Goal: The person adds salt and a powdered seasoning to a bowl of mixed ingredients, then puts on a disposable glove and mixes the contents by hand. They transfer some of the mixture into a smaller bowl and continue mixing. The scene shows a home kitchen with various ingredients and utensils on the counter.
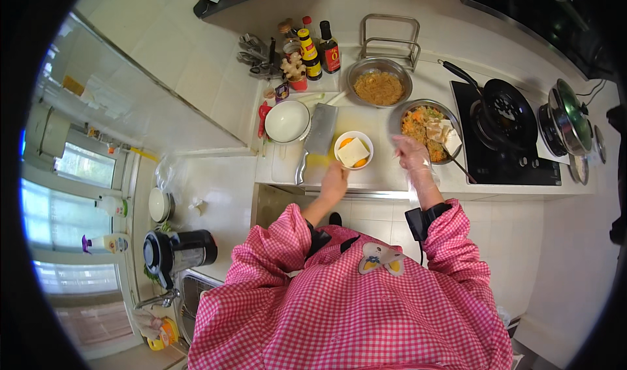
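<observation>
My left hand point(334, 180) grips the near-left rim of a small white bowl point(371, 153). In it a square white slab, probably tofu point(353, 152), lies over orange egg yolks point(360, 163). Whether the bowl rests on the board cannot be told. My right hand point(414, 155), in a clear plastic glove, is beside a steel bowl point(458, 120) with its fingers somewhat apart and nothing visible in them. That bowl holds a chopped orange-and-green mixture point(414, 125) with white pieces point(443, 131) on top. A utensil handle point(463, 168) leans out over its near edge.
A cleaver point(321, 130) lies on the cutting board point(382, 125) beside an enamel bowl point(287, 121). Behind are a steel bowl of brown shredded food point(379, 88) and sauce bottles point(329, 49). A frying pan point(509, 115) stands on the black cooktop point(514, 174).
</observation>
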Available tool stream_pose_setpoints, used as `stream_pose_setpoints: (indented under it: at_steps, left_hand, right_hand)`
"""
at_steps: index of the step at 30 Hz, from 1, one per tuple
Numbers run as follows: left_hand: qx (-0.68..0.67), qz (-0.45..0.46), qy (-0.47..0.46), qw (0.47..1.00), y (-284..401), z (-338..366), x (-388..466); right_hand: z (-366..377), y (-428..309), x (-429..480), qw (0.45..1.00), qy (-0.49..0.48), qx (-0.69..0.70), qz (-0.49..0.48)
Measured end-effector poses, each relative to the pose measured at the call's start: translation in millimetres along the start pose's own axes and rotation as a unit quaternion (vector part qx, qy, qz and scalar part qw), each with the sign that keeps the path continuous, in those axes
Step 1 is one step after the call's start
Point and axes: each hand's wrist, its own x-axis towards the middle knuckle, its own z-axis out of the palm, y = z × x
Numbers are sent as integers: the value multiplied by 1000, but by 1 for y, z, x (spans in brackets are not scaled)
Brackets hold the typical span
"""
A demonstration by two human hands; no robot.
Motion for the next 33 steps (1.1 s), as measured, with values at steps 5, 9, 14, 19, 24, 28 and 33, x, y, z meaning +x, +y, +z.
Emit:
stream_pose_setpoints:
  at_steps: [5,9,14,19,24,28,33]
  left_hand:
    - [-308,-279,-144,898,-40,-15,60]
    - [-283,-259,-232,894,-41,-32,90]
    - [-208,-185,-253,927,-45,-37,103]
    - [-116,-109,-251,955,-51,-34,106]
    - [-96,-60,-222,968,-60,-31,107]
    - [-98,-66,-225,967,-62,-28,107]
    - [-143,-100,-232,957,-58,-31,105]
  right_hand:
    - [66,10,34,826,-35,-548,-126]
    - [109,29,52,698,-50,-705,-118]
    - [137,55,70,673,-39,-734,-79]
    - [135,72,79,661,-32,-742,-112]
    - [130,86,94,651,-67,-751,-87]
    - [124,94,98,614,-66,-779,-110]
    - [112,107,108,609,-86,-776,-137]
